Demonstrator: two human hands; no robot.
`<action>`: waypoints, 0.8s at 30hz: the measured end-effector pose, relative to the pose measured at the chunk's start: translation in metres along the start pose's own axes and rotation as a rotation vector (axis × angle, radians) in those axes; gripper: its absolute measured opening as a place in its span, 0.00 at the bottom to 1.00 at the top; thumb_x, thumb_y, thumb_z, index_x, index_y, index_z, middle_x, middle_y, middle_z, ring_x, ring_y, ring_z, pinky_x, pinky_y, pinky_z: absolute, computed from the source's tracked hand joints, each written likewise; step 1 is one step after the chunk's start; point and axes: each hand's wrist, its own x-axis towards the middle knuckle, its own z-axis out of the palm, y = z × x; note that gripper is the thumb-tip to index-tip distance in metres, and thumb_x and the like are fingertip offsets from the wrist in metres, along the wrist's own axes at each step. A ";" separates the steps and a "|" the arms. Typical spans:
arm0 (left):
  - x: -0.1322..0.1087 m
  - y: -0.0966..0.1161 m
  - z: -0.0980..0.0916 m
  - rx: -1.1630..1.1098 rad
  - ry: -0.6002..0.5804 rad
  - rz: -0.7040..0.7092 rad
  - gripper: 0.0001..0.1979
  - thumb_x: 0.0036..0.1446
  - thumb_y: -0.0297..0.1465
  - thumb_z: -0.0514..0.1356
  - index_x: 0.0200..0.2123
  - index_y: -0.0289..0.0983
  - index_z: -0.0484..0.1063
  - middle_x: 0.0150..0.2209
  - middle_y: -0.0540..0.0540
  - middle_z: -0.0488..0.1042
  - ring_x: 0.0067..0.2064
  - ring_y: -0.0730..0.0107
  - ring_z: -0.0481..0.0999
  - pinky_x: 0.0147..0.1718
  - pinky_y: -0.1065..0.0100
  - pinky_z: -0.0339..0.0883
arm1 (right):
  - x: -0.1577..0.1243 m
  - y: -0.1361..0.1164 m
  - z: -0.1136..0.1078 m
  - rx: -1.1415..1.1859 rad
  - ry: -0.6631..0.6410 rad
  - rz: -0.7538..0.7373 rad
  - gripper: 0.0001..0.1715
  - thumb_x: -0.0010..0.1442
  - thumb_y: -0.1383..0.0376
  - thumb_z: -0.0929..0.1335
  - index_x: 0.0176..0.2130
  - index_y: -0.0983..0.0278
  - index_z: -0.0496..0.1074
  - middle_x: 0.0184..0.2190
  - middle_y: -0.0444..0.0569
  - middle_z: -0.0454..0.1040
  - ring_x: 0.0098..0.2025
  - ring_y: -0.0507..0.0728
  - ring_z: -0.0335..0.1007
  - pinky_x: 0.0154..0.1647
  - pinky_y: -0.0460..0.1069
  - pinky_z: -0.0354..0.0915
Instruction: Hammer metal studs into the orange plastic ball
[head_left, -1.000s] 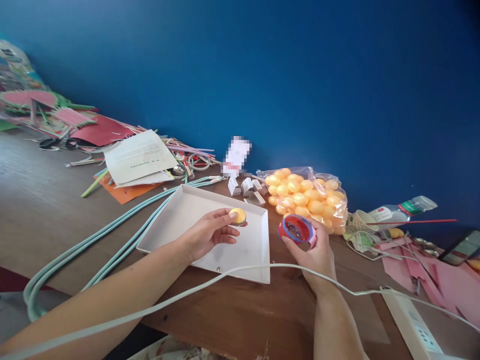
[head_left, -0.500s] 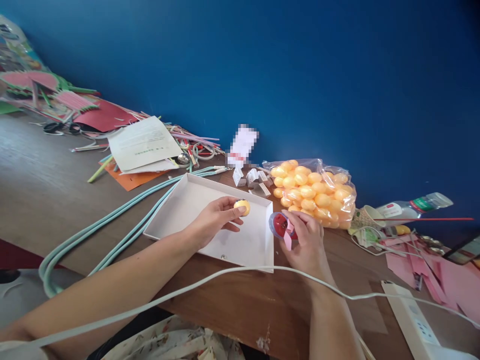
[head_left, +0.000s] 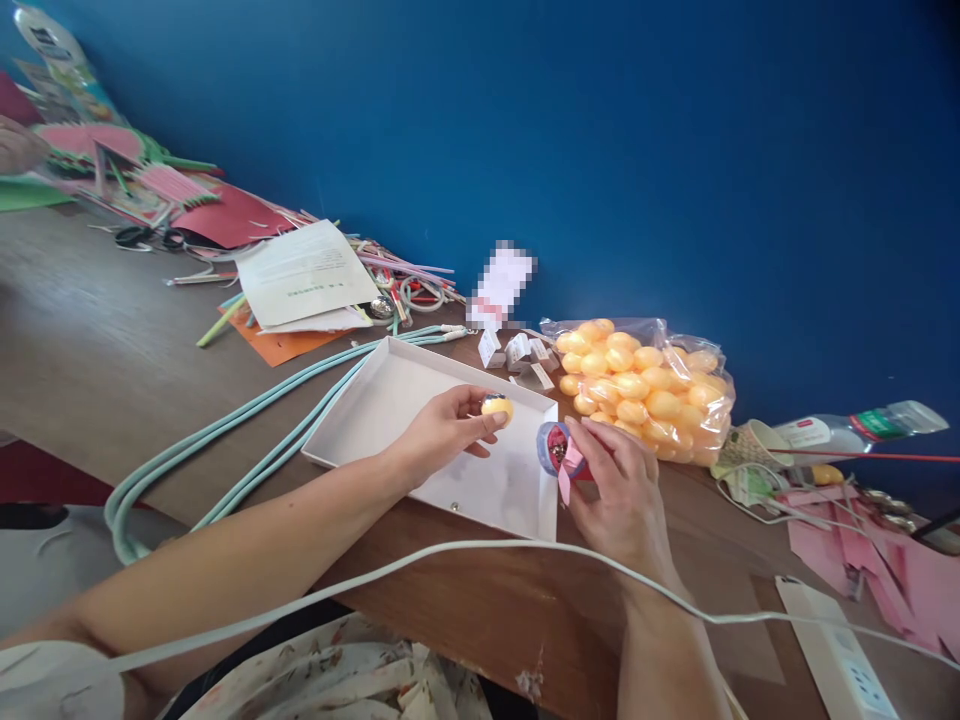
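Observation:
My left hand [head_left: 439, 435] pinches a small yellow capsule half [head_left: 497, 406] over the shallow white tray [head_left: 390, 400]. My right hand [head_left: 619, 485] is closed around a red and blue roll of tape [head_left: 555, 446] at the tray's right edge, with a pink strip [head_left: 570, 472] hanging from it. A clear bag of yellow-orange capsules [head_left: 645, 385] lies just behind the right hand against the blue wall.
Mint-green cords [head_left: 225, 450] run along the wooden table left of the tray. Papers [head_left: 304, 275], straws and scissors [head_left: 146, 238] clutter the back left. A white cable [head_left: 465, 550] crosses in front. A plastic bottle [head_left: 855, 430], pink paper scraps [head_left: 862, 545] and a power strip [head_left: 844, 650] lie right.
My right hand has turned the tape roll from facing up to sideways and brought it down to the tray's right edge. My left hand keeps the capsule half over the tray.

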 end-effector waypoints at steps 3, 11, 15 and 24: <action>0.000 0.000 0.000 0.000 -0.003 0.012 0.22 0.48 0.41 0.66 0.43 0.35 0.69 0.37 0.45 0.72 0.32 0.73 0.72 0.28 0.70 0.72 | 0.000 0.000 0.001 -0.023 -0.009 0.014 0.31 0.58 0.66 0.66 0.60 0.54 0.60 0.54 0.51 0.65 0.56 0.64 0.60 0.58 0.61 0.57; 0.000 0.000 0.001 0.046 0.011 0.027 0.21 0.49 0.39 0.66 0.43 0.35 0.69 0.38 0.45 0.72 0.33 0.72 0.73 0.27 0.70 0.72 | 0.001 -0.002 0.001 -0.012 0.025 0.015 0.30 0.58 0.65 0.67 0.60 0.56 0.61 0.54 0.52 0.65 0.56 0.63 0.60 0.59 0.60 0.56; -0.001 0.000 0.002 0.042 0.012 0.041 0.21 0.49 0.40 0.66 0.43 0.35 0.69 0.38 0.45 0.72 0.32 0.73 0.72 0.27 0.70 0.72 | 0.001 -0.001 0.001 -0.020 0.001 0.053 0.29 0.59 0.64 0.66 0.59 0.56 0.62 0.54 0.52 0.66 0.56 0.63 0.60 0.58 0.60 0.57; -0.002 0.002 0.002 0.070 0.032 0.031 0.19 0.50 0.37 0.65 0.43 0.34 0.69 0.38 0.45 0.72 0.32 0.73 0.72 0.26 0.71 0.73 | 0.003 -0.004 0.000 0.044 0.034 0.058 0.30 0.59 0.63 0.66 0.60 0.56 0.61 0.53 0.53 0.66 0.55 0.63 0.61 0.57 0.61 0.57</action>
